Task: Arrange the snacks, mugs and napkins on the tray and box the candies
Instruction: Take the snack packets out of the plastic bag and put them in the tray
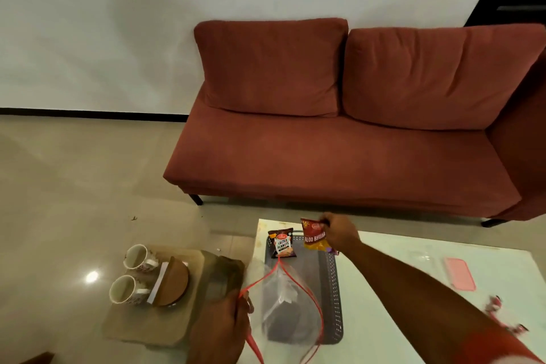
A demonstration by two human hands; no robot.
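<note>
A grey perforated tray (pixel 331 281) lies on the pale glass table (pixel 384 275). A salted peanuts packet (pixel 283 242) stands at the tray's far left corner. My right hand (pixel 339 232) holds a red and yellow aloo bhujia packet (pixel 313 235) just above the tray's far end. My left hand (pixel 224 325) grips the red-edged mouth of a clear plastic bag (pixel 283 298) that hangs over the tray's near half. Two white mugs (pixel 136 257) (pixel 122 289) lie beside a brown napkin holder (pixel 174 282) with white napkins on a low stool. Wrapped candies (pixel 496 304) lie at the table's right.
A pink lid (pixel 459 273) and a clear box (pixel 419 255) rest on the table's far right. A rust-red sofa (pixel 339 142) stands behind the table. The low stool (pixel 165 313) sits on the tiled floor left of the table.
</note>
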